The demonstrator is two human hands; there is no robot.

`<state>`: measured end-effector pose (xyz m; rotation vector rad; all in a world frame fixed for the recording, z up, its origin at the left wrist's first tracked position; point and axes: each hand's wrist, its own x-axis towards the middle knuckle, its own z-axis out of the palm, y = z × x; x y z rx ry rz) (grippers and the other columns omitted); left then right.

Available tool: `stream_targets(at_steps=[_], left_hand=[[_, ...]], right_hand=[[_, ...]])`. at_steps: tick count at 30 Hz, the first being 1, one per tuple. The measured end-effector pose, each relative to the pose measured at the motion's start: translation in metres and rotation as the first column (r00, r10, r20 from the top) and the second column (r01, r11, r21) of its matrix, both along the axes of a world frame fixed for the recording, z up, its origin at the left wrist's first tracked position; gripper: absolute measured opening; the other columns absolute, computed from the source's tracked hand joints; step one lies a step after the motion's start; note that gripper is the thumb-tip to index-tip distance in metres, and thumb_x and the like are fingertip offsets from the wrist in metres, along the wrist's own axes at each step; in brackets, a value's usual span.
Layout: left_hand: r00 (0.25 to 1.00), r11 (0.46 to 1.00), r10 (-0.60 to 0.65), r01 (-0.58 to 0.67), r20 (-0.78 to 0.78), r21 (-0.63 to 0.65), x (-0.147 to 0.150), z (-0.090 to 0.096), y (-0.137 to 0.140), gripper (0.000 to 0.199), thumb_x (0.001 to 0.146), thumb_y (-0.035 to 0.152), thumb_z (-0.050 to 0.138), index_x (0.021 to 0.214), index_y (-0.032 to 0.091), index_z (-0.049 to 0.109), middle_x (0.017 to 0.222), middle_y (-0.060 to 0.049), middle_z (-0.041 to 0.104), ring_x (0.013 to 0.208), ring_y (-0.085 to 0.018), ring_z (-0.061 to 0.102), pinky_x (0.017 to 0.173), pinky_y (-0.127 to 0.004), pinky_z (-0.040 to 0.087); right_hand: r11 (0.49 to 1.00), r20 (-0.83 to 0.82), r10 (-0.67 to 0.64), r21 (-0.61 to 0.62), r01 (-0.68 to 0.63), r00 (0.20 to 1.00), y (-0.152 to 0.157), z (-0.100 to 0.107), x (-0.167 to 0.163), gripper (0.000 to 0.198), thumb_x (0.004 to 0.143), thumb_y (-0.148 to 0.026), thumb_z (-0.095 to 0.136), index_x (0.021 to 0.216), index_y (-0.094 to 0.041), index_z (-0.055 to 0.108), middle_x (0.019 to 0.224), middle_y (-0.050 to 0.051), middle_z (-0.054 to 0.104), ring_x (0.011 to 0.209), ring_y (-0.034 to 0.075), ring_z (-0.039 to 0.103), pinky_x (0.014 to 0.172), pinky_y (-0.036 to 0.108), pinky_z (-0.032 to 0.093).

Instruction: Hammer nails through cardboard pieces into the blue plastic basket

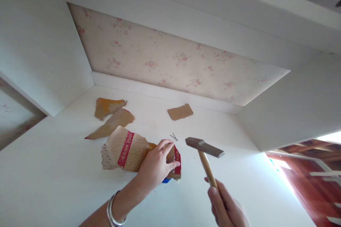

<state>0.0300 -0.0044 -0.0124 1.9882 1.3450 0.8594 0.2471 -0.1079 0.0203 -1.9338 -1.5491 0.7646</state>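
My right hand (223,202) is closed around the wooden handle of a hammer (205,146), its metal head raised above the white surface. To its left, my left hand (160,163) presses down on a torn piece of cardboard (137,145) printed with red bands and dotted with many small holes. The fingers curl over the cardboard's right end, with the thumb near the red band; whether they also pinch something small cannot be seen. A bit of blue (166,180) shows under the cardboard. Two thin nails (174,137) lie just beyond my left fingertips.
Torn cardboard scraps (110,108) lie at the back left. A small perforated cardboard rectangle (180,112) rests farther back. White panels (282,106) enclose the surface on both sides, a shelf (213,14) hangs overhead, and floral wallpaper (170,58) covers the back.
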Motion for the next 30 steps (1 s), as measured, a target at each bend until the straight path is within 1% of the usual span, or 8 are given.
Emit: stream_targets(at_steps=[2,6,9,14,18,21,26,30], left_hand=[[1.0,1.0,-0.001,0.001,-0.024,0.007,0.0,0.001,-0.001,0.053,0.077,0.028,0.078,0.124,0.023,0.054,0.131,-0.004,0.057,0.105,-0.023,0.065,0.081,-0.03,0.056],[0.996,0.998,0.022,-0.017,-0.092,0.054,0.002,0.004,-0.004,0.053,0.077,0.032,0.079,0.122,0.023,0.051,0.129,-0.005,0.057,0.1,-0.024,0.067,0.081,-0.034,0.056],[0.984,0.993,0.038,-0.017,-0.174,0.12,0.005,0.006,-0.007,0.039,0.081,0.035,0.075,0.11,0.022,0.052,0.119,-0.005,0.06,0.091,-0.023,0.069,0.075,-0.034,0.056],[0.947,0.974,0.038,0.036,-0.319,0.223,0.005,0.011,-0.014,0.016,0.094,0.035,0.057,0.098,0.02,0.054,0.098,-0.004,0.064,0.075,-0.02,0.068,0.061,-0.03,0.053],[0.949,0.953,-0.052,0.14,-0.31,0.268,-0.002,0.018,-0.034,0.013,0.1,0.026,0.046,0.096,0.021,0.058,0.087,-0.001,0.065,0.07,-0.017,0.066,0.063,-0.028,0.051],[0.959,0.89,-0.127,0.223,-0.255,0.398,-0.009,0.019,-0.055,0.018,0.098,0.019,0.045,0.091,0.021,0.061,0.08,-0.001,0.066,0.071,-0.016,0.066,0.069,-0.028,0.051],[0.973,0.79,-0.129,0.218,-0.192,0.573,-0.018,0.012,-0.076,0.021,0.094,0.012,0.046,0.083,0.02,0.062,0.068,0.001,0.066,0.057,-0.013,0.062,0.06,-0.025,0.047],[0.977,0.752,-0.088,0.192,-0.193,0.631,-0.02,0.006,-0.078,0.02,0.093,0.011,0.049,0.083,0.019,0.064,0.07,0.001,0.07,0.057,-0.012,0.063,0.06,-0.026,0.047]], right_hand=[[1.0,0.087,-0.019,0.022,0.018,0.996,0.008,-0.002,0.013,0.05,0.095,-0.062,0.038,0.117,-0.023,0.06,0.068,0.001,0.065,0.063,0.019,0.063,0.06,0.026,0.049],[1.0,0.336,-0.006,0.001,0.006,0.942,0.034,-0.026,0.042,0.045,0.098,-0.057,0.034,0.117,-0.024,0.058,0.107,0.008,0.07,0.093,0.023,0.067,0.077,0.03,0.05],[0.997,0.566,0.054,-0.073,-0.016,0.823,0.047,-0.053,0.059,0.043,0.103,-0.048,0.025,0.121,-0.023,0.055,0.114,0.009,0.068,0.09,0.024,0.069,0.07,0.032,0.05],[0.994,0.637,0.083,-0.103,-0.021,0.766,0.05,-0.08,0.066,0.035,0.104,-0.04,0.028,0.118,-0.023,0.056,0.109,0.009,0.069,0.082,0.024,0.07,0.06,0.031,0.047],[0.995,0.678,0.082,-0.1,-0.019,0.731,0.049,-0.083,0.067,0.032,0.104,-0.038,0.031,0.115,-0.024,0.057,0.101,0.007,0.067,0.078,0.025,0.069,0.058,0.032,0.046],[0.995,0.696,0.089,-0.085,-0.041,0.712,0.051,-0.083,0.069,0.027,0.102,-0.037,0.038,0.108,-0.024,0.061,0.104,0.008,0.065,0.089,0.027,0.067,0.067,0.035,0.048],[0.996,0.702,0.071,-0.009,-0.091,0.709,0.071,-0.07,0.053,0.034,0.099,-0.039,0.044,0.123,-0.019,0.058,0.121,0.014,0.06,0.105,0.032,0.059,0.084,0.042,0.047],[0.959,0.646,0.168,0.069,-0.276,0.744,0.106,-0.053,0.014,0.035,0.101,-0.038,0.04,0.125,-0.019,0.057,0.122,0.011,0.062,0.111,0.026,0.056,0.095,0.037,0.042]])
